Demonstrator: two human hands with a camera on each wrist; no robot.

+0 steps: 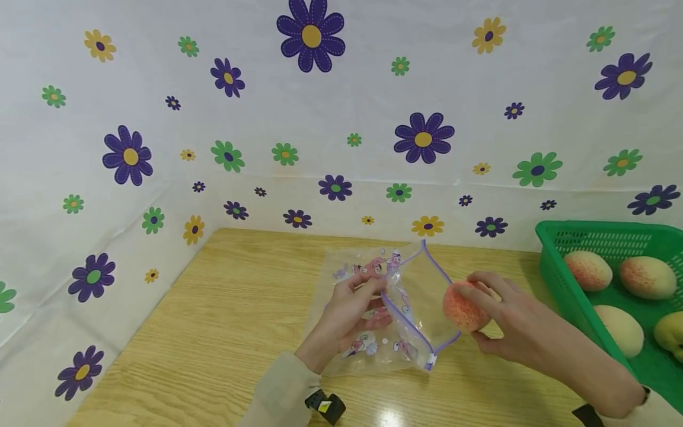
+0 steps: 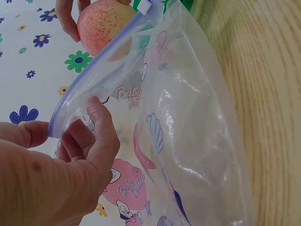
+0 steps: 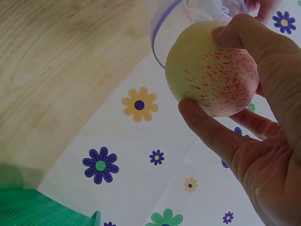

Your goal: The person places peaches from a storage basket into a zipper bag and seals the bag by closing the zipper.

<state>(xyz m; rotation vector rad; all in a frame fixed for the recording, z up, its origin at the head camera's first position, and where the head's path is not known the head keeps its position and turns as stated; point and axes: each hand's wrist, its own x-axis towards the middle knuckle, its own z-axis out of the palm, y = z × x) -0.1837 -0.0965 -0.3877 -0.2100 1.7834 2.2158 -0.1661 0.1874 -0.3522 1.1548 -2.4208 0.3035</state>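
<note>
A clear zip bag (image 1: 368,356) with pink cartoon prints and a purple zip edge lies on the table, its mouth spread wide toward the right. My left hand (image 1: 349,311) pinches the near side of that mouth between thumb and fingers; in the left wrist view the thumb presses the purple edge (image 2: 70,101). A red and pale yellow peach (image 1: 466,306) is held in my right hand (image 1: 512,317), right at the bag's opening. The right wrist view shows thumb and fingers curled round the peach (image 3: 211,70). A white slider (image 1: 431,359) sits at the near corner of the zip.
On the right stands a green plastic basket (image 1: 573,296) with several fruits inside, among them a peach (image 1: 588,270) and a yellowish fruit (image 1: 669,335). The wooden table (image 1: 213,320) backs onto a white flowered cloth (image 1: 363,107).
</note>
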